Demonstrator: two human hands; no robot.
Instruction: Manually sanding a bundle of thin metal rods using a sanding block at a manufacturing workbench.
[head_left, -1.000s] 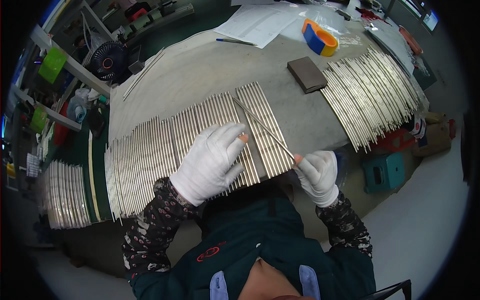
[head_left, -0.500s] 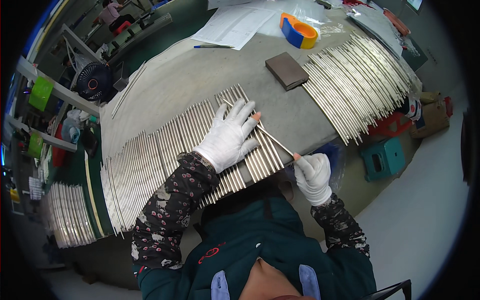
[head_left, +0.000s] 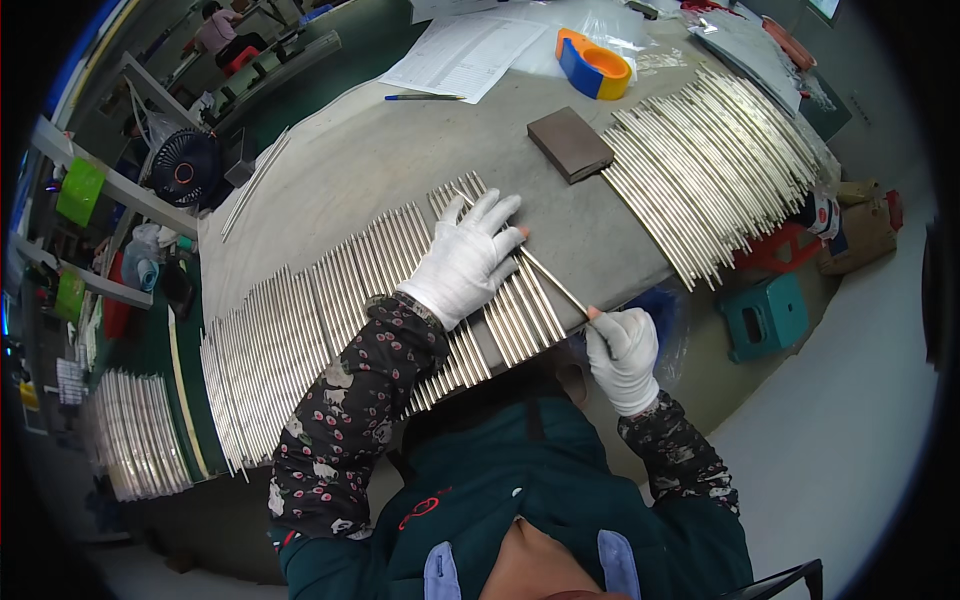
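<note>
On a grey felt-covered bench (head_left: 400,160) in a workshop, shiny metal rods (head_left: 330,310) lie in rows; the gloved left hand (head_left: 465,262) presses flat, open, on them, while the right hand (head_left: 622,352) pinches one rod (head_left: 550,280) at the near edge.

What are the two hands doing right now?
Left hand: open, flat on the row of metal rods.
Right hand: closed, pinching the near end of one metal rod.
</note>
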